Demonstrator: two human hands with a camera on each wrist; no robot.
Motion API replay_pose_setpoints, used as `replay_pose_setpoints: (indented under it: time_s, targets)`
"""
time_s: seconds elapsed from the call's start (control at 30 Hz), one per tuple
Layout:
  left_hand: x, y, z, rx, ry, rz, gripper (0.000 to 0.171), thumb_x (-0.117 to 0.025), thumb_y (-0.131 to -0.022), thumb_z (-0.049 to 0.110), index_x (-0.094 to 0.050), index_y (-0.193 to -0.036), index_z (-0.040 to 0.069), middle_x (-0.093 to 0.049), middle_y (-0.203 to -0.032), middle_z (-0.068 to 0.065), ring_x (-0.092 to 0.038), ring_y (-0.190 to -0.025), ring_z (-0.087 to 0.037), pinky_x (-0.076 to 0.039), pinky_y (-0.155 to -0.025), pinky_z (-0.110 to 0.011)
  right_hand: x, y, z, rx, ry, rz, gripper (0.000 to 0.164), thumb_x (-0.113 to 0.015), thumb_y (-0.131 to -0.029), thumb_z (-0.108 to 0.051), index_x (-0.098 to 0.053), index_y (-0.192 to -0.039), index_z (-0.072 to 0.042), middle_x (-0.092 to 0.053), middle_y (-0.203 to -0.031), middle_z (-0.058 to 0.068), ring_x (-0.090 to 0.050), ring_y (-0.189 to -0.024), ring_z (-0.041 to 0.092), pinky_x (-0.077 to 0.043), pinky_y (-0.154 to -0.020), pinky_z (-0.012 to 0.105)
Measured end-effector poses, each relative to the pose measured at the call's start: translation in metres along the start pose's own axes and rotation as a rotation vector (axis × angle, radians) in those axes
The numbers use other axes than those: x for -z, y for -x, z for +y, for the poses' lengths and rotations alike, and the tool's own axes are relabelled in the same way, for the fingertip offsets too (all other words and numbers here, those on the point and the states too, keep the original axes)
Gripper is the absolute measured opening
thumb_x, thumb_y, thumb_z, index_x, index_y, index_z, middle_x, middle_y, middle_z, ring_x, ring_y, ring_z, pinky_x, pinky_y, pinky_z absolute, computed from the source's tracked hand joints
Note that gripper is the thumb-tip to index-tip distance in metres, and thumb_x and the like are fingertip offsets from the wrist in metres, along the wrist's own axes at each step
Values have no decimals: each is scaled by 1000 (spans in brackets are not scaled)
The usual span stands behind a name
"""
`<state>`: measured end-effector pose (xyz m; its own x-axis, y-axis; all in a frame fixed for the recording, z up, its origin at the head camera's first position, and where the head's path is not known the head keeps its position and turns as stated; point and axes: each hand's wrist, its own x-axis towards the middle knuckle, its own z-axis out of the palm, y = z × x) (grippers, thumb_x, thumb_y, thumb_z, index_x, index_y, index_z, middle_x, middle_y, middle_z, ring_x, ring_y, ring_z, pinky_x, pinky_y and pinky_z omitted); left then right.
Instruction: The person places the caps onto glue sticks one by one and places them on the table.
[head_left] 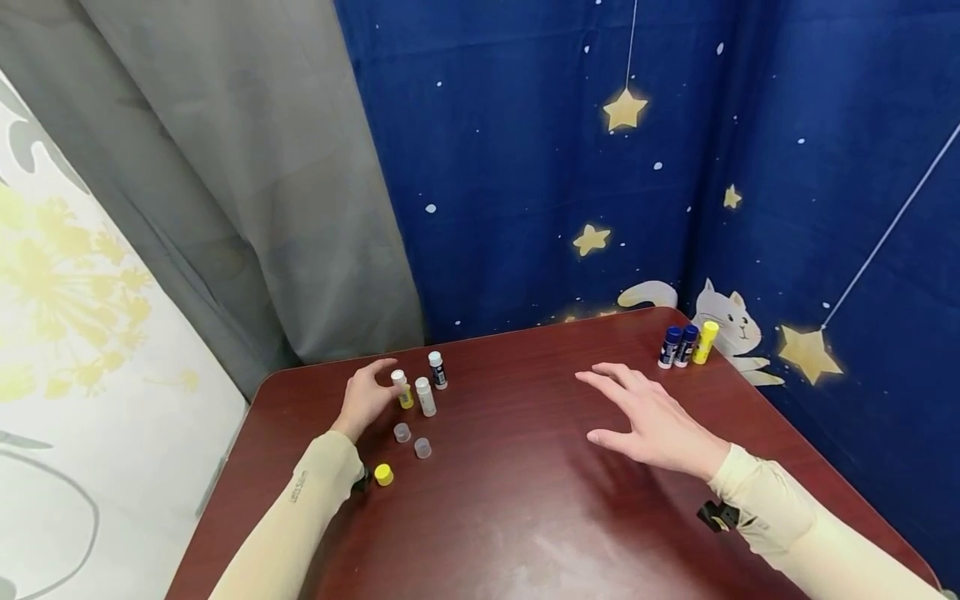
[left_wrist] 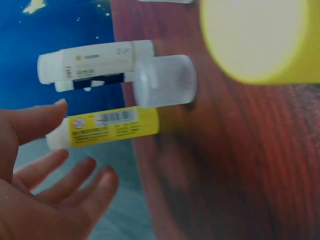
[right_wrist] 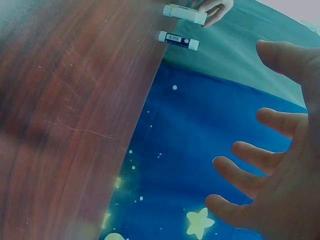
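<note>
My left hand (head_left: 367,396) is around an uncapped yellow glue stick (left_wrist: 114,126) that stands upright at the table's left. Thumb and fingers lie on either side of its white top, spread rather than curled; whether the thumb touches it I cannot tell. Close beside it stand a white glue stick (head_left: 425,397) and a navy one (head_left: 438,372), both with white upper ends. In front are two translucent caps, one (head_left: 402,432) nearer the yellow stick, the other cap (head_left: 422,448) to its right. My right hand (head_left: 652,417) hovers over the table's right half, fingers spread, holding nothing.
A yellow cap (head_left: 384,475) lies near my left wrist. At the far right corner stand two navy glue sticks (head_left: 669,347) and a capped yellow one (head_left: 705,343). Grey and blue curtains (head_left: 525,167) hang behind the brown table (head_left: 510,467).
</note>
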<state>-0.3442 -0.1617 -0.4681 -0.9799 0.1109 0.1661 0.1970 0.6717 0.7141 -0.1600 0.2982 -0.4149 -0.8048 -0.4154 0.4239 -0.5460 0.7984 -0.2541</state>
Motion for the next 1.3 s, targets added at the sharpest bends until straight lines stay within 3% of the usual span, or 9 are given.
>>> replay_pose_setpoints:
  time_s: [0.3,0.57,0.8,1.03,1.2,1.3]
  targets:
    - [-14,-8,-14,7,93,-50,51,-83,-85,21,-65,-130,7,-66,-121,-15,-60,-106,-31,-48,-98,-50,-9,3,-3,-14,-17,-5,78,-77,-86,-49,-41,-153,-35,-43,-149,-1,-50,-127,18,-41,-96,61]
    - [-19,-11,-22,24,145,-62,38,-83,-85,16,-68,-118,3,-72,-111,-12,-65,-101,-26,-52,-92,-45,-15,4,-6,-11,-4,-12,77,-76,-86,-52,-41,-152,-36,-44,-147,-4,-48,-129,16,-43,-96,57]
    - [-20,-14,-25,23,175,-21,33,-85,-84,19,-71,-111,7,-75,-104,-8,-67,-98,-22,-53,-90,-43,-17,5,-6,-21,-3,-19,78,-78,-85,-48,-41,-152,-36,-44,-147,-4,-48,-129,16,-42,-97,57]
    - [-6,-9,-22,14,126,79,42,-84,-84,26,-71,-120,9,-71,-111,-13,-64,-102,-28,-53,-90,-46,-18,4,-9,-11,-3,-18,76,-76,-86,-52,-42,-152,-35,-45,-146,-4,-48,-129,17,-43,-97,57]
    - [4,-2,-20,6,112,96,48,-81,-87,31,-67,-129,10,-69,-119,-13,-62,-110,-30,-52,-94,-47,-19,4,-11,-4,-5,-23,77,-78,-85,-48,-42,-152,-35,-46,-145,-4,-48,-129,17,-43,-96,56]
    - [10,4,-16,-38,98,115,51,-80,-88,31,-66,-133,12,-70,-118,-13,-64,-109,-30,-53,-93,-47,-18,2,-12,2,-11,-28,76,-77,-86,-49,-43,-152,-35,-46,-145,-4,-48,-128,17,-43,-96,57]
